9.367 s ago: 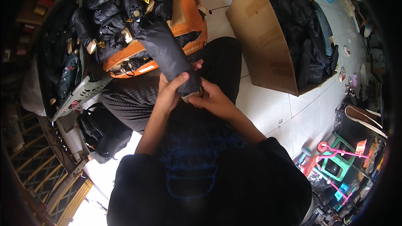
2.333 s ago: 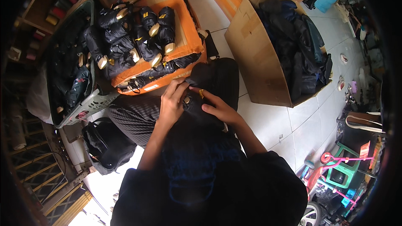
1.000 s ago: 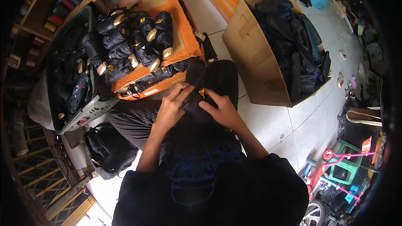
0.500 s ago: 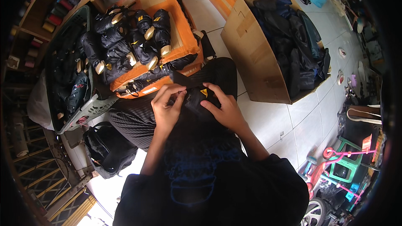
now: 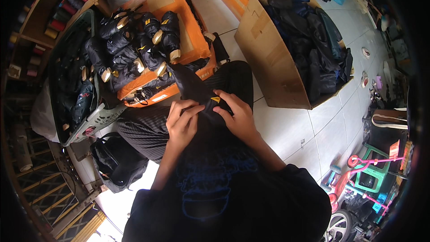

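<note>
Black fabric pouch (image 5: 201, 96) sits over my lap, between both hands — left hand (image 5: 181, 123) pinches its left edge, right hand (image 5: 237, 116) clamps the right side just below the yellow tag (image 5: 216, 100). Orange box (image 5: 188, 31) of rolled pouches just ahead.

- The person wears a black top with a blue line drawing across the chest, just below the fingers (image 5: 190, 112).
- Its sleeves are black and loose, ending well back from the fingers, so both forearms are bare.
- The left hand (image 5: 181, 123) and right hand (image 5: 237, 116) are bare: no gloves, rings or watch to be seen.
- The trousers (image 5: 148, 130) are dark with fine pale pinstripes, showing beyond and beside the fingers.
</note>
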Demonstrator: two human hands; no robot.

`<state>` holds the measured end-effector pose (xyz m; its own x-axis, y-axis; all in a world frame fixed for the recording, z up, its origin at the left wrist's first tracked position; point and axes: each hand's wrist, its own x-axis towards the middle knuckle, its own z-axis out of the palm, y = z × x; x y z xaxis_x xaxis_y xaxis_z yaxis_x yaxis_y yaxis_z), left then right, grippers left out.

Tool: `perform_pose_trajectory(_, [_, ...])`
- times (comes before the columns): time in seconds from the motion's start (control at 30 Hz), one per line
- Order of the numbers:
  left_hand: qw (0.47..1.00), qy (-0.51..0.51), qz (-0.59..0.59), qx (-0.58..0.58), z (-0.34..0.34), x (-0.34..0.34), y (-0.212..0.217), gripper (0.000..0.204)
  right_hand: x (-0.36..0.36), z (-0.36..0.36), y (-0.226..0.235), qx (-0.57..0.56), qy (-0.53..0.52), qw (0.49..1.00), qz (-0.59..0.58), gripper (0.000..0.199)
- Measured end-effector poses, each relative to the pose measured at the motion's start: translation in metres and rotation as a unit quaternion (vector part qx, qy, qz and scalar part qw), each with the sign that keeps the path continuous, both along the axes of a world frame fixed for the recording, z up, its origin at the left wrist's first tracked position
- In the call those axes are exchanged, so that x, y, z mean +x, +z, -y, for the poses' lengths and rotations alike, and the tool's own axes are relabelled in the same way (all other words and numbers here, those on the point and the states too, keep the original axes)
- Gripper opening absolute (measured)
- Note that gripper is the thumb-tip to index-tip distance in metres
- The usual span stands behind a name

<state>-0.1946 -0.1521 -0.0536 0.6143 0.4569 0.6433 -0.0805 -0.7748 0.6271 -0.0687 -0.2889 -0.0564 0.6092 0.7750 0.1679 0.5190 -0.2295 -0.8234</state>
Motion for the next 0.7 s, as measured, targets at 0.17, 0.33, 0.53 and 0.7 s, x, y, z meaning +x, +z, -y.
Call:
perform_pose_trajectory(0.17, [0.999, 0.017, 0.039, 0.032, 0.015, 0.003, -0.001, 0.031, -0.011, -0.009, -0.012, 0.084, -0.057, 0.994, 0.040, 0.045])
perform_pose_trajectory(0.33, [0.997, 0.021, 0.062, -0.050, 0.023, 0.008, -0.007, 0.026, -0.013, -0.014, -0.004, 0.086, -0.061, 0.994, 0.016, 0.043])
perform_pose_trajectory(0.53, [0.841, 0.049, 0.147, -0.519, 0.022, 0.017, -0.020, 0.022, -0.013, -0.018, -0.004, 0.110, -0.080, 0.988, 0.071, 0.040])
perform_pose_trajectory(0.7, [0.784, -0.007, 0.091, -0.614, 0.017, 0.024, -0.015, 0.028, -0.020, -0.025, -0.008, 0.107, -0.061, 0.992, 0.035, 0.043])
